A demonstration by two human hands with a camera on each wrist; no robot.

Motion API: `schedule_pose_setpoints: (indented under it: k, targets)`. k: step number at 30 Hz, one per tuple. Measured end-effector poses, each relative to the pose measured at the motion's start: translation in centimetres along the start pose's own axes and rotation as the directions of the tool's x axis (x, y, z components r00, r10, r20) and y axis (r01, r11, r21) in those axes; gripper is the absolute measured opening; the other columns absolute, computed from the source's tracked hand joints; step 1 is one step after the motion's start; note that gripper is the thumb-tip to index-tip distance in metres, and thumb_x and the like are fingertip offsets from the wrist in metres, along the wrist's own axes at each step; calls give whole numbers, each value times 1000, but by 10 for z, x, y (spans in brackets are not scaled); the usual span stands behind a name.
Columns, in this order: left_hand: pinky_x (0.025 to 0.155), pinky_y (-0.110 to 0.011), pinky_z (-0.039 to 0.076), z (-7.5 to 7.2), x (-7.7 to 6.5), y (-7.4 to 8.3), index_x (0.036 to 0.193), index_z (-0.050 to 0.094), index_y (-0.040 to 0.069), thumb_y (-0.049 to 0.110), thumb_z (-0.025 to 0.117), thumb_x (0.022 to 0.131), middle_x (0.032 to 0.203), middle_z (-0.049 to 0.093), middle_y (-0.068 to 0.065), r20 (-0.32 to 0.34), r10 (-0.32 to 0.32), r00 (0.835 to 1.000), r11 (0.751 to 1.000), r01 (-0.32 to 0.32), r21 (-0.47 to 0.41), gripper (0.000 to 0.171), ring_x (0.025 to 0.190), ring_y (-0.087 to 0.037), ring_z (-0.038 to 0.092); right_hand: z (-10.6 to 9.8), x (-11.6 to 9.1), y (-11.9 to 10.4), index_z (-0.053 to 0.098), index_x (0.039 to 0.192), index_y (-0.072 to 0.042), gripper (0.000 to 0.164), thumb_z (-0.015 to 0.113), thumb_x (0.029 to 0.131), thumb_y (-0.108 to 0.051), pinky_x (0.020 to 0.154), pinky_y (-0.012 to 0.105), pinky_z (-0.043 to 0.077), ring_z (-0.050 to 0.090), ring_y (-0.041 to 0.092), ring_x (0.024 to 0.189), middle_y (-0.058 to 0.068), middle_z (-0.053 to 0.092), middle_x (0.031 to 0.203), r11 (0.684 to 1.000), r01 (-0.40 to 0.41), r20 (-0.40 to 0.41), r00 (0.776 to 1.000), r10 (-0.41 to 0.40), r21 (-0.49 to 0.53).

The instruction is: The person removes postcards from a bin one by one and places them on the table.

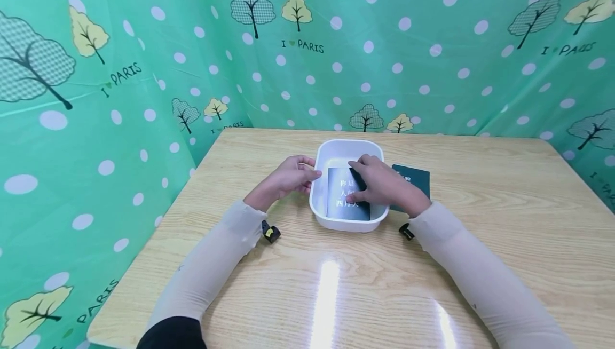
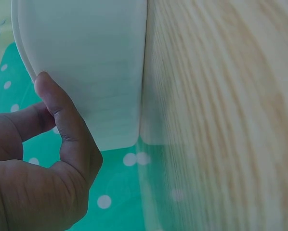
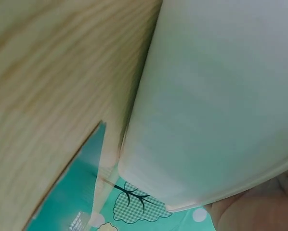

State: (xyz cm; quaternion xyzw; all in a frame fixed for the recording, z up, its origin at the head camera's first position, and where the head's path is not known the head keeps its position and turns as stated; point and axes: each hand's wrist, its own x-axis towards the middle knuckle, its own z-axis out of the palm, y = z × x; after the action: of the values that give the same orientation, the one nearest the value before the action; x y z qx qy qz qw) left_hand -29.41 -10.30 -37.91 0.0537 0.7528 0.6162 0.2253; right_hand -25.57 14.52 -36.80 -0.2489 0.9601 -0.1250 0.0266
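While, in the head view, the left hand point(image 1: 291, 175) pinches the tub point(image 1: 346, 225), the right hand point(image 1: 384, 183) spreads thumb and forefinger over the book point(image 1: 336, 195) inside, whether gripping I cannot tell; left wrist: a fingertip point(image 2: 44, 85) meets the tub; right wrist: another book point(image 3: 72, 190) nearby

The tabletop point(image 1: 269, 295) is pale wood with a visible grain and rounded corners, showing 2 bright streaks of reflected light. Directly on it stand 1 white tub point(image 1: 348, 225) and, just to its right, 1 dark green book point(image 1: 418, 177), lying flat.
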Motion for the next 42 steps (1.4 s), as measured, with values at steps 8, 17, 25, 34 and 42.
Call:
schedule_pose_setpoints:
  k: [8, 17, 25, 34, 42]
  targets:
    - [57, -30, 56, 0, 0, 2, 124, 45, 3, 8, 66, 93, 94, 61, -14, 12, 9, 1000, 1000, -9, 2, 38, 63, -18, 59, -4, 2, 0, 50, 137, 1, 72, 76, 84, -41, 82, 39, 52, 52, 24, 96, 16, 48, 120, 997, 39, -83, 996, -33, 63]
    - [57, -30, 55, 0, 0, 3, 124, 45, 4, 8, 67, 92, 96, 60, -14, 4, -3, 1000, 1000, 3, 5, 38, 63, -19, 58, -8, 1, -2, 56, 125, -3, 29, 60, 98, -13, 87, 40, 50, 52, 23, 98, 10, 51, 114, 931, 82, -172, 985, -21, 355]
    - [56, -28, 54, 0, 0, 1, 123, 46, 4, 8, 66, 93, 95, 59, -13, -1, -3, 1000, 1000, 3, 9, 36, 64, -18, 57, -22, -7, -7, 54, 118, -4, 18, 40, 105, -4, 83, 39, 49, 57, 23, 96, 10, 59, 110, 839, 118, -168, 985, -33, 531]
    - [55, -27, 54, 0, 1, -2, 123, 46, 4, 9, 66, 94, 98, 58, -14, 1, -7, 1000, 1000, 7, 14, 36, 66, -19, 56, -47, -20, -5, 53, 122, -2, 21, 44, 104, -4, 70, 36, 47, 53, 22, 84, 11, 58, 101, 875, 200, -360, 932, -33, 440]
    - [56, -28, 54, 0, 0, 0, 125, 46, 5, 11, 66, 94, 102, 57, -17, -2, -17, 1000, 1000, 17, 23, 37, 65, -19, 55, -68, -30, 10, 50, 124, 0, 22, 41, 105, -5, 62, 30, 48, 55, 22, 78, 11, 58, 101, 899, 221, -478, 878, -14, 379]
